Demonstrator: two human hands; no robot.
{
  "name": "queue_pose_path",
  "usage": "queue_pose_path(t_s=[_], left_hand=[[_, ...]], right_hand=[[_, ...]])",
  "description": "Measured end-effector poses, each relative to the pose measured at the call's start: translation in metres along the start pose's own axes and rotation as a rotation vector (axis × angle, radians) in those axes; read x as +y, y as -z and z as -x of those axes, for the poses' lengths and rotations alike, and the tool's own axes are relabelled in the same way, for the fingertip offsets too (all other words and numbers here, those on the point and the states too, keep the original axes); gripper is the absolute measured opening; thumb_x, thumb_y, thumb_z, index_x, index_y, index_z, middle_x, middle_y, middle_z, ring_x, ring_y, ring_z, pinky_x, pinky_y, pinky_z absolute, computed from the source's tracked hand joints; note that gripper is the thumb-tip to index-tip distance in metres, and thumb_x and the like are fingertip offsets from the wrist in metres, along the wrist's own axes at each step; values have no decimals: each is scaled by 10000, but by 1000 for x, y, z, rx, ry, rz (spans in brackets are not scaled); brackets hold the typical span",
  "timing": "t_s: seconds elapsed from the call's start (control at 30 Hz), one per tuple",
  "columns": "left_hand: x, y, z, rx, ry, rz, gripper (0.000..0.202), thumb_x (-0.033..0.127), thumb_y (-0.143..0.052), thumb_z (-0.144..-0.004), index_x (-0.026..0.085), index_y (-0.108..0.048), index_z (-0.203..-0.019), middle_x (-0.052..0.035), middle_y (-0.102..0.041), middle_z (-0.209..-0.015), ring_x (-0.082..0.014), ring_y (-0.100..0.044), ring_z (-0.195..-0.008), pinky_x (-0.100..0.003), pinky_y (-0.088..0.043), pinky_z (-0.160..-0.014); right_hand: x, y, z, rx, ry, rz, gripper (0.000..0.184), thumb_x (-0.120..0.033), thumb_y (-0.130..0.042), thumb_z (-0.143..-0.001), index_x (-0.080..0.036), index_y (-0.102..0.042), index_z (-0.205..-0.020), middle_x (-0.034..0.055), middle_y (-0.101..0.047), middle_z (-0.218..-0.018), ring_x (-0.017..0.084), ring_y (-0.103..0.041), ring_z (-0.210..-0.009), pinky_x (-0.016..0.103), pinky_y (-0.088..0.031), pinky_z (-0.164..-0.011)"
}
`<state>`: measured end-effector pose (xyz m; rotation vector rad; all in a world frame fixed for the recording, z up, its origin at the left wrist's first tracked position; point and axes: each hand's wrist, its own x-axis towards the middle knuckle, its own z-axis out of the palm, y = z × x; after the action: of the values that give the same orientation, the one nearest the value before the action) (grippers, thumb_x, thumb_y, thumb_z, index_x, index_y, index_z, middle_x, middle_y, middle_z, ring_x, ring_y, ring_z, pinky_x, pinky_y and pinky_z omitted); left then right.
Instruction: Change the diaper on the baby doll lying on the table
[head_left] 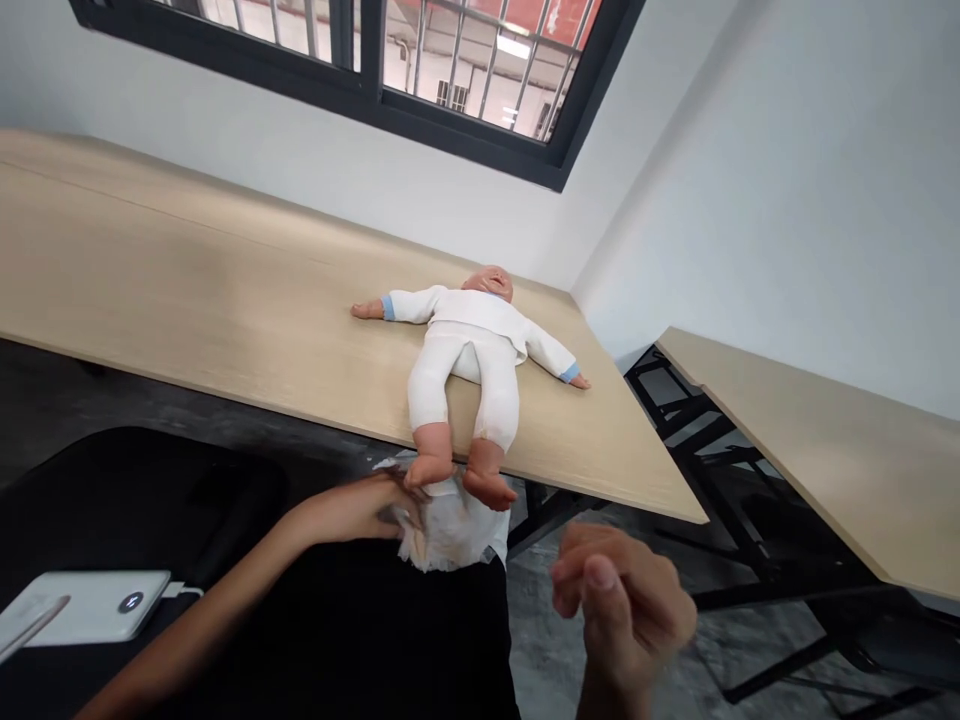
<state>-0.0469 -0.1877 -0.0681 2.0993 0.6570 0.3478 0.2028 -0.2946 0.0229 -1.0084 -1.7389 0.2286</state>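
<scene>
A baby doll [469, 350] in white clothes with blue cuffs lies on its back on the wooden table [247, 320]. Its bare feet stick out past the front edge. Below those feet, my left hand [379, 510] is closed on a crumpled, thin white item [454, 530] over my lap; motion blurs the fingers, and its exact kind is unclear. My right hand [626, 605] is raised to the right, apart from the doll and the table. Its fingers are curled in, thumb against them, and nothing shows in them.
A second wooden table [817, 430] with black legs stands to the right. On a black surface at lower left lie a white power bank [97, 605] with a cable and a pale pen-like stick [34, 630]. A barred window [480, 60] is behind the table.
</scene>
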Motion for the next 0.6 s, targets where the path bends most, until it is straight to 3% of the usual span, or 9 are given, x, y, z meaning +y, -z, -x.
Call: queue_pose_path(t_s=[0.07,0.17,0.23,0.33,0.43,0.6], left_hand=[[0,5,0,6,1,41,175,213,-615,-812,228,-738,-936,-31,-703,-1040,-227,-610,-1040,-330,-442,-944],[-2,8,0,31,20,112,153,221,-624,-809,206,-716,-931,-27,-704,-976,-192,-625,-952,-283,-466,-868],[-4,8,-1,70,31,129,129,231,-630,-808,195,-704,-907,-25,-695,-960,-183,-622,-927,-265,-468,-836],[-4,7,-2,51,25,123,117,259,-624,-823,188,-696,-883,-29,-684,-960,-186,-612,-937,-266,-457,-840],[-4,6,-3,21,7,119,149,273,-594,-853,185,-695,-918,-41,-680,-984,-188,-608,-944,-272,-452,-842],[-6,5,-3,-3,-22,137,173,295,-572,-872,171,-686,-913,-42,-682,-941,-189,-609,-910,-277,-456,-823]], right_hand=[[2,-1,3,-279,-91,-11,379,-375,-430,-949,-212,-643,-682,-24,-505,-435,114,-517,-423,244,-420,-491],[7,-16,4,-755,-207,52,224,-403,-528,-911,-245,-685,-891,-38,-617,-589,103,-568,-516,218,-409,-520],[12,-33,5,-898,-225,137,205,-403,-567,-892,-294,-664,-1036,-40,-687,-777,127,-631,-665,232,-450,-621],[22,-59,10,-939,-180,270,322,-363,-593,-877,-335,-591,-1199,-12,-689,-1007,195,-646,-847,306,-488,-750],[31,-79,15,-934,-118,343,414,-367,-620,-851,-340,-554,-1260,15,-672,-1083,254,-631,-944,351,-506,-776],[39,-96,21,-903,-81,402,322,-400,-487,-921,-328,-587,-1219,4,-668,-1112,243,-651,-927,335,-529,-710]])
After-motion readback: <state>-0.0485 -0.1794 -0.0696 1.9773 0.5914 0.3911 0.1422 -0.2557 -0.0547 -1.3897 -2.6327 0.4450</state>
